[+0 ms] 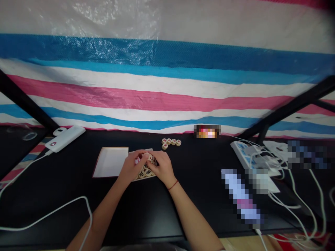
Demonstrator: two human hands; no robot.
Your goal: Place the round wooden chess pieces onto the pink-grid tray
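Power bank: white brick lying at an angle near the left end of the black table, with its white cable running off left. Looks parked there to stay plugged in. Beside it sits a small white gadget, no idea what it is.

Lid: white with a dark red edge, lying flat just left of the box, probably moved aside to get at what's inside.

Hands: left hand and right hand are together over the box, touching, fingers curled down among the pieces. Can't tell if they're clamped on anything. Red string on the right wrist.

Box: shallow and light-coloured, mostly covered by the hands.

Xiangqi pieces: round, wooden, black characters, packed into the box; most are hidden.

Loose pieces: five red-marked ones bunched together just past the hands, unreadable at this size.

Blurred object: pixelated, at the table's back edge.

Power strip: white, tangled with cables, next to a long pixelated item.
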